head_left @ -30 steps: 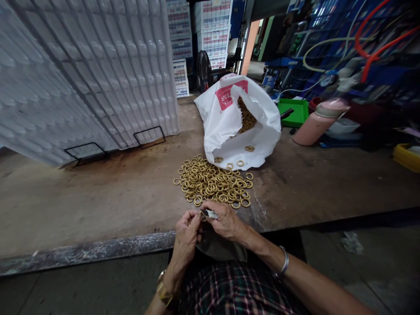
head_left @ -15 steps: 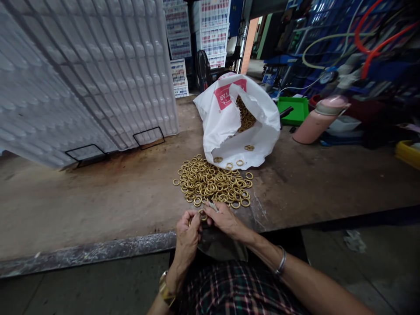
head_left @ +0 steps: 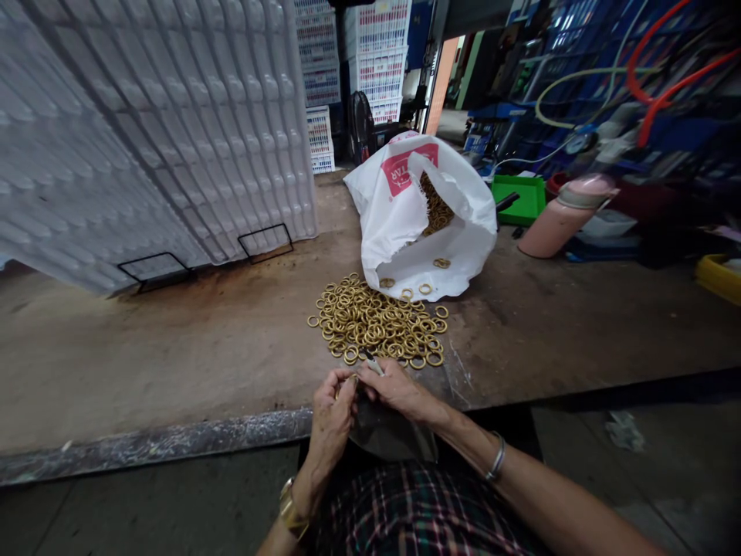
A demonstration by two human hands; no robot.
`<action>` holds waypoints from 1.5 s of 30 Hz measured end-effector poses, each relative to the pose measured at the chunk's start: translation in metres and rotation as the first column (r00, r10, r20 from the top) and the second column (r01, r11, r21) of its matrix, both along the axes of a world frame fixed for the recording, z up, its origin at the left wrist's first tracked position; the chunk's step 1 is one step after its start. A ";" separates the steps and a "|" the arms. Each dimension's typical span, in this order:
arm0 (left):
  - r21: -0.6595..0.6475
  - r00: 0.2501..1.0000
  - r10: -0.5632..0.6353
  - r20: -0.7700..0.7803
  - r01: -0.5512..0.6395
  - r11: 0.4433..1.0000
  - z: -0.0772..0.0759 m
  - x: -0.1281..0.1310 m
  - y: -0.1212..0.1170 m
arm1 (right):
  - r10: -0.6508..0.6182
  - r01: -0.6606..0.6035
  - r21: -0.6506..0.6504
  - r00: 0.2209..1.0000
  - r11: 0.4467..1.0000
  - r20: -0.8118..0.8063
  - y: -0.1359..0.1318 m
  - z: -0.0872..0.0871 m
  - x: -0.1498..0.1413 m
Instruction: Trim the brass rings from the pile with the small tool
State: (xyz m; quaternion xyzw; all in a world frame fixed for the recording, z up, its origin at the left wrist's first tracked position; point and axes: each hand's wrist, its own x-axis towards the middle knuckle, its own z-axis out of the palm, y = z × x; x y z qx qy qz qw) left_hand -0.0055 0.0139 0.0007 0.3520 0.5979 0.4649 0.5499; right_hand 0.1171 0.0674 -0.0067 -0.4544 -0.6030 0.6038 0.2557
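My left hand (head_left: 333,409) is closed in a pinch on a brass-coloured ring (head_left: 354,378), of which only a small part shows between the fingertips. Close against it, my right hand (head_left: 398,388) grips a slim, pale, pen-like tool (head_left: 375,366) with a dark tip; its exact kind is too small to make out. The right fingertips meet the left ones near the ring. Just beyond both hands, a pile of brass-coloured rings (head_left: 376,320) lies on the worktable (head_left: 231,340). Behind the pile, a torn white woven sack (head_left: 387,228) lies open with more rings inside.
Tall stacks of clear plastic trays (head_left: 231,131) stand at the left behind black wire stands (head_left: 266,243). To the right are a pink bottle (head_left: 559,224), a green tray (head_left: 521,197) and a yellow bin (head_left: 718,274). The table's front edge (head_left: 174,448) runs near my hands.
The ring in my left fingers has turned or sunk, so less of it shows. My hands have drawn slightly closer together, and the whole view has shifted a little.
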 end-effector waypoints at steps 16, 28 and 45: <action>0.062 0.997 0.072 -0.017 -0.071 0.996 -0.008 -0.001 -0.005 | -0.033 0.030 0.052 0.998 0.998 0.061 -0.004 0.006 -0.006; 0.037 0.998 0.050 0.025 -0.051 0.998 -0.008 -0.001 -0.005 | -0.014 0.011 -0.056 0.999 0.998 -0.051 0.001 -0.009 -0.003; 0.020 0.999 0.027 0.043 -0.028 0.999 -0.003 -0.002 -0.005 | -0.014 0.008 -0.086 0.997 0.996 -0.072 0.001 -0.008 -0.001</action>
